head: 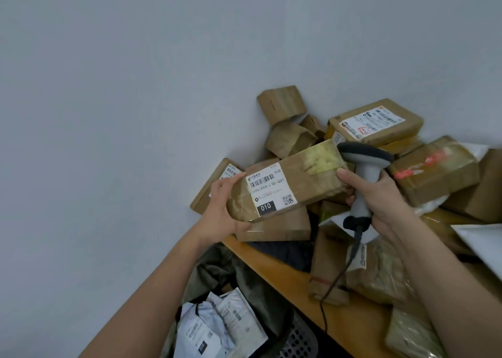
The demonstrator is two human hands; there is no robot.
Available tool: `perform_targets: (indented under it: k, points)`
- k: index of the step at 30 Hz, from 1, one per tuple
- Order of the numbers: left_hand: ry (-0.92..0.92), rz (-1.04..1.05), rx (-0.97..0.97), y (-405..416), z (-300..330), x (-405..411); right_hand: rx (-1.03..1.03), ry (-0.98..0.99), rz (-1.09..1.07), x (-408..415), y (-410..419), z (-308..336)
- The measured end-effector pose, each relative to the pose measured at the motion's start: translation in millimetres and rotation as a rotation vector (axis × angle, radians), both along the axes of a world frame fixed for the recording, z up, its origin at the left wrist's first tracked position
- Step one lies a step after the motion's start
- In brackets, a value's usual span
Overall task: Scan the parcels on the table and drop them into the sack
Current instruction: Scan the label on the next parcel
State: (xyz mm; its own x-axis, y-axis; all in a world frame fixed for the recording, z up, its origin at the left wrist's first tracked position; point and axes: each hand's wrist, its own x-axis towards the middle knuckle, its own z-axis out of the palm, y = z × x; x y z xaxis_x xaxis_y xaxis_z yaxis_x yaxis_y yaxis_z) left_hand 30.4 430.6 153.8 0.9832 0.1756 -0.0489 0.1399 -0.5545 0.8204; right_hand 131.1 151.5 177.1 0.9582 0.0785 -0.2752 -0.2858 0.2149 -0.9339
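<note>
Many parcels (377,124) remain piled on the worktop (288,273); the sack (233,284) below holds several mailers (217,327); left hand (220,208) fingers grip a labelled box (290,184) over the worktop edge; right hand (380,194) grips the scanner (364,165).

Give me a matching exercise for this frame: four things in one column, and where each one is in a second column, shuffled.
Things:
1. scanner
2. parcel marked 010
3. grey and white mailers
4. parcel with red-printed tape

Places:
A. down in the sack
B. on the pile, right of the scanner
C. gripped by the right hand
D. held up, left hand on its label end

Pairs: 1-C, 2-D, 3-A, 4-B
</note>
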Motion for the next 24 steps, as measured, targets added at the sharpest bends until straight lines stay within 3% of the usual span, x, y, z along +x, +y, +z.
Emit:
perform_targets:
  k: [4,6,11,15,24]
  points:
    - [0.083,0.262,-0.719,4.1,-0.5,-8.3,0.059,0.016,-0.086,-5.6,3.2,2.9]
    - [0.176,0.193,-0.888,8.6,-4.2,-13.2,0.096,0.026,-0.087,-8.1,2.5,3.7]
    - [0.215,0.207,-0.986,9.8,-4.8,-24.2,0.045,0.049,-0.049,-15.8,0.5,10.3]
    - [0.159,0.316,-0.953,11.5,-4.4,-26.8,-0.145,0.032,0.023,-19.1,1.3,20.3]
    - [0.056,0.544,-0.928,-1.1,0.8,-24.7,-0.237,-0.14,0.427,-49.7,16.6,81.3]
